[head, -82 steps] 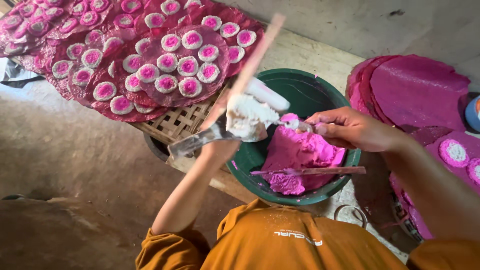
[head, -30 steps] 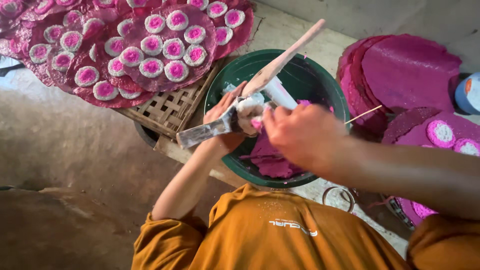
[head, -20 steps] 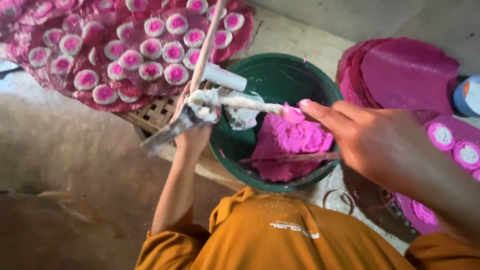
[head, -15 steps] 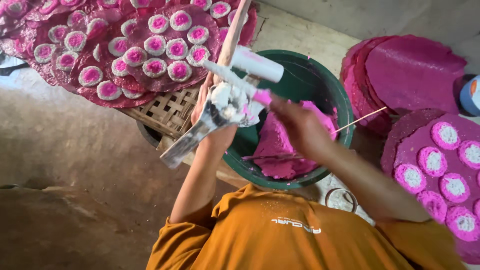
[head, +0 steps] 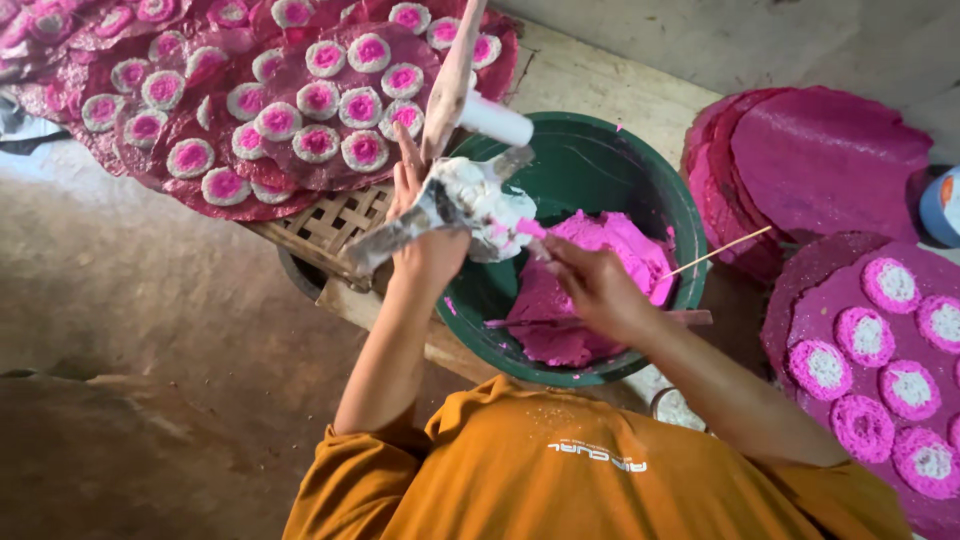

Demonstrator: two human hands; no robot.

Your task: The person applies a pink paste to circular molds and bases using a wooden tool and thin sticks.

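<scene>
At far left a woven tray (head: 335, 225) carries dark pink sheets (head: 200, 180) covered with small round cakes (head: 317, 143), white-rimmed with pink middles, laid in rows up to its top edge. The tray's bare lattice corner shows just left of the left hand.

The left hand (head: 425, 235) is raised from a bent elbow, forearm running up from the orange shirt (head: 560, 460). Its fingers point upward and are wrapped around a dough-caked press (head: 455, 205), a metal tool with a wooden handle that rises past the top edge of the view and a white tube (head: 497, 118) sticking out to the right. The press sits over the left rim of the bowl, its grey metal end jutting out over the tray's corner.

The right hand (head: 590, 285) reaches in from the lower right, forearm crossing the bowl's near rim. Its fingers are bunched together and pinch at the pink-smeared tip of the press; whether they grip dough there cannot be told.

The green bowl (head: 600, 150) stands between the tray and the right-hand stack. A mound of pink dough (head: 600, 250) fills its right and near part; the far left part is bare green. A flat stick (head: 690, 318) lies across the near rim, and a thin skewer (head: 715, 252) leans on the right rim.

Right of the bowl lies a stack of plain pink sheets (head: 820, 160). Below it, another sheet (head: 800, 300) holds more cakes (head: 865, 335) at the right edge.
</scene>
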